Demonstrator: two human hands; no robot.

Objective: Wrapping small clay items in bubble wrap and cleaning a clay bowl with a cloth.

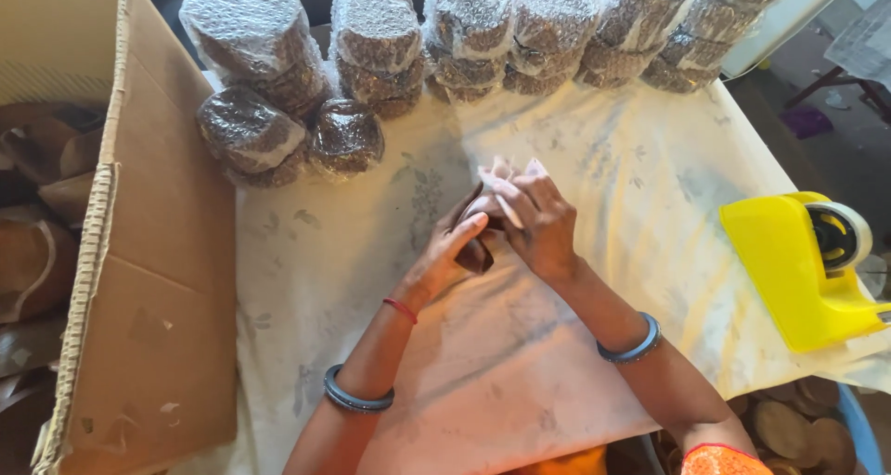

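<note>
So the person has both hands together in the middle of the table, on top of a pale floral cloth. Between them sits a small dark brown piece, roundish, maybe a stack of discs, though it's mostly hidden so hard to call. The left hand cups it from below and from the near side, fingers curled up against it. The right hand comes over from the far right and closes down on top, fingers pointing left across it, with a thin whitish strip lying along them. Both hands are clamped on that piece, touching each other over it. Its long axis can't really be read from here.

Off to the right, well apart from the hands, sits a yellow tape dispenser, nearer the right hand. Along the far edge are bubble-wrapped bundles in stacks. A big cardboard box stands at the left. A blue tub of brown discs sits lower right.
</note>
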